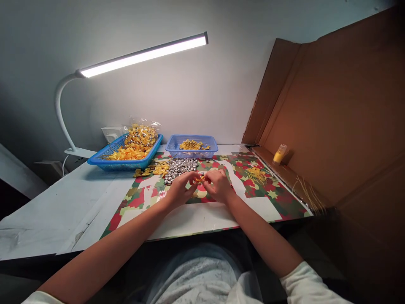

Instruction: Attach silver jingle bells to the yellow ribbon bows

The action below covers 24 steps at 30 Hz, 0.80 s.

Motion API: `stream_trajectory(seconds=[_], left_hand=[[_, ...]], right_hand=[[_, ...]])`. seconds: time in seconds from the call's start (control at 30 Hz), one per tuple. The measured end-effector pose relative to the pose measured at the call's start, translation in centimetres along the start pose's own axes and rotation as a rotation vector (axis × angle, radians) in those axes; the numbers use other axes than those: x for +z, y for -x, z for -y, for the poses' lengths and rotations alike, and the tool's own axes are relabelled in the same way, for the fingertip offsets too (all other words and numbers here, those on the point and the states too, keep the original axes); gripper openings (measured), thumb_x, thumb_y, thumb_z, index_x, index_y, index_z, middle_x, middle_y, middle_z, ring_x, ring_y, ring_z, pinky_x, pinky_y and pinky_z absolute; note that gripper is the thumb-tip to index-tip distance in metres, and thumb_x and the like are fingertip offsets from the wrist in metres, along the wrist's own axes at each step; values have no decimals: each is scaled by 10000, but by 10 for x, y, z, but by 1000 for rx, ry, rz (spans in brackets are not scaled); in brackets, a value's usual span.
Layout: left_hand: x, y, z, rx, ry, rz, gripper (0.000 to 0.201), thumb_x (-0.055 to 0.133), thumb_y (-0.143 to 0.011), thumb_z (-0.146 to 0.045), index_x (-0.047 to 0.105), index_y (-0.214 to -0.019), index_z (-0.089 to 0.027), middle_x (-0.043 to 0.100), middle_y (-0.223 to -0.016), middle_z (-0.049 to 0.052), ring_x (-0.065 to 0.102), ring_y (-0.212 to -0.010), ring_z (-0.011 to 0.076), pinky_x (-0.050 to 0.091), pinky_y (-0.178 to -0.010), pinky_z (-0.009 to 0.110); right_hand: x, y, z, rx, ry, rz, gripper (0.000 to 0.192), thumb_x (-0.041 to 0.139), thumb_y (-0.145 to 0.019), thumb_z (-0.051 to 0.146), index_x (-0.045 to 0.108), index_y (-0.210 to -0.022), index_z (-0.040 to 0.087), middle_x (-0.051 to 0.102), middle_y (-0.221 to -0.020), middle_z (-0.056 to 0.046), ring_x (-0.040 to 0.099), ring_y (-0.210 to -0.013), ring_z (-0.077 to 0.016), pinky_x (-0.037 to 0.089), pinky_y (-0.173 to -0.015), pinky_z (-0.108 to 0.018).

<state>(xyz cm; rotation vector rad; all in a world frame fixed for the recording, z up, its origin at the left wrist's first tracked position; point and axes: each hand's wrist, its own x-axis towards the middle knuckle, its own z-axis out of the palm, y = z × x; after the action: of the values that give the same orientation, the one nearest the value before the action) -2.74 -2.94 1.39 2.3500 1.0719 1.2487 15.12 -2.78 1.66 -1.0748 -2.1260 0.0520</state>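
My left hand [180, 188] and right hand [219, 184] pinch a small orange-gold ribbon piece [199, 180] between closed fingertips, its long axis running left to right between them. It sits just above the patterned worktop [275, 198], near the pile of silver bells [180, 167].

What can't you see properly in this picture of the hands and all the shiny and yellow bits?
Head view only:
- The small orange-yellow piece pinched between the left hand and right hand: fingers cover most of it, too small to identify.
- The heap of small silver beads: too tiny to count.
- The pale yellow bottle: label unreadable.
- The clear plastic bag in the large blue plastic basket: glare blurs its yellow contents.
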Motion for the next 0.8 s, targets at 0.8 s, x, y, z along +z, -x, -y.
stream_trajectory(seconds=[0.8], left_hand=[[6, -7, -9, -453, 754, -105, 198, 657, -657, -290, 491, -678, -185, 582, -604, -28, 550, -595, 118, 377, -585, 230]], right_hand=[[22, -4, 6, 239, -642, -218, 233, 462, -789, 303, 444, -585, 191, 387, -531, 45, 356, -510, -90, 292, -491, -227]])
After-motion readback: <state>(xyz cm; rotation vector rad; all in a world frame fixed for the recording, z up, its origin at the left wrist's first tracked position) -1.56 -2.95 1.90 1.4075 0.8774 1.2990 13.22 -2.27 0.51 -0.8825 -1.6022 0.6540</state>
